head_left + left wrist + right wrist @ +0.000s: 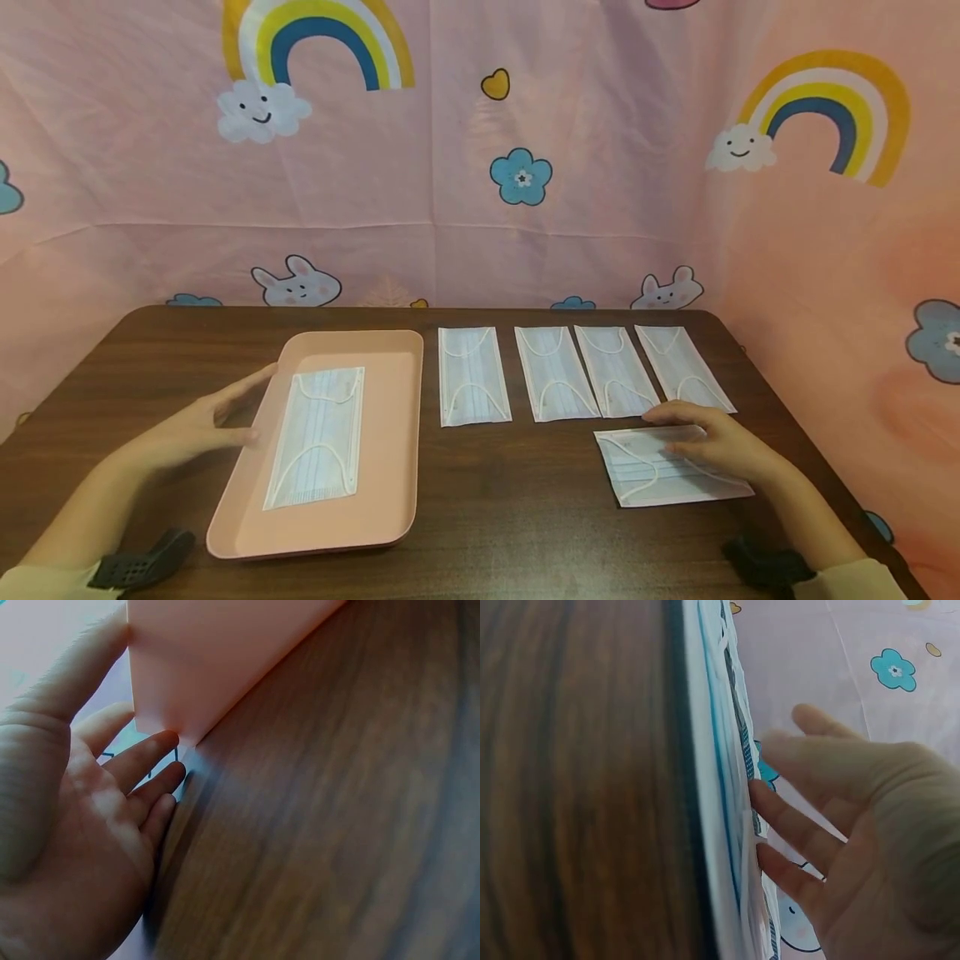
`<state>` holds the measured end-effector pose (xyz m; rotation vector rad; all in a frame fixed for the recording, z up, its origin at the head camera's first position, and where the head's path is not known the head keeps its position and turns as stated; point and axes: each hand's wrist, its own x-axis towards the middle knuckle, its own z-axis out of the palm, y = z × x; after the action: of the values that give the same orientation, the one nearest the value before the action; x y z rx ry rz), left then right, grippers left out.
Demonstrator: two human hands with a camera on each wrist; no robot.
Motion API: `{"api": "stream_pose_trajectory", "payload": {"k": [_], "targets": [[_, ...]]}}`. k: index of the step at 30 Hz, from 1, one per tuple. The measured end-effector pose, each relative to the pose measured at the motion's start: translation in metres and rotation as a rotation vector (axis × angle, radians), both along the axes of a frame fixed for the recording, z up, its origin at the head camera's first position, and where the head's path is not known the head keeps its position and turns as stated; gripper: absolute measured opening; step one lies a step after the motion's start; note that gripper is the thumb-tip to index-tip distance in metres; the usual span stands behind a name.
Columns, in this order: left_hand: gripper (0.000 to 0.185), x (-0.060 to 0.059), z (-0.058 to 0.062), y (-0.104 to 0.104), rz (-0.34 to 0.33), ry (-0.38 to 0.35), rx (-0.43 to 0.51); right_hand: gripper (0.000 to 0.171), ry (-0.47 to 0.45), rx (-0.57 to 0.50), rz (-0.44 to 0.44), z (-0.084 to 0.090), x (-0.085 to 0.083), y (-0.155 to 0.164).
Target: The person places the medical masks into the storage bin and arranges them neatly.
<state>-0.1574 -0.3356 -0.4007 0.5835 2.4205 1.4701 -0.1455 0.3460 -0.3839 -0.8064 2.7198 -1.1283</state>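
Note:
A pink tray [392, 475] stands on the left of the table, and one pleated face mask [321, 433] with white ear loops lies in it lengthwise. My left hand [180, 429] is at the tray's left side, thumb and fingers spread along its wall; the left wrist view shows the fingertips right at the tray [202, 660]. On the right, my right hand [723, 446] is over another face mask [633, 473] that lies crosswise. Its fingers are loosely bent and overlap the mask's upper edge. In the right wrist view, two fingertips meet the mask [718, 772].
Several more masks lie in a row at the back of the dark wooden table [495, 517], including one beside the tray [472, 379] and one at the far right [684, 367]. A pink printed curtain [585, 192] hangs behind and to the right.

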Motion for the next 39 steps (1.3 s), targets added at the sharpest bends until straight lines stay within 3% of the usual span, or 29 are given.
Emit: {"api": "stream_pose_trajectory", "payload": {"k": [9, 18, 33, 39], "targets": [[0.083, 0.0, 0.0, -0.001, 0.0, 0.003, -0.008, 0.038, -0.013, 0.04, 0.041, -0.003, -0.002, -0.002], [0.084, 0.0, 0.0, -0.001, 0.006, 0.015, -0.034, 0.035, -0.042, 0.028, 0.165, -0.002, -0.008, 0.001], [0.085, 0.0, 0.003, 0.0, 0.011, 0.019, -0.044, 0.032, -0.168, 0.04, 0.183, 0.005, -0.015, 0.0], [0.085, 0.0, 0.004, 0.002, 0.021, 0.004, -0.042, 0.031, -0.153, 0.014, 0.213, 0.004, -0.013, 0.001]]}}
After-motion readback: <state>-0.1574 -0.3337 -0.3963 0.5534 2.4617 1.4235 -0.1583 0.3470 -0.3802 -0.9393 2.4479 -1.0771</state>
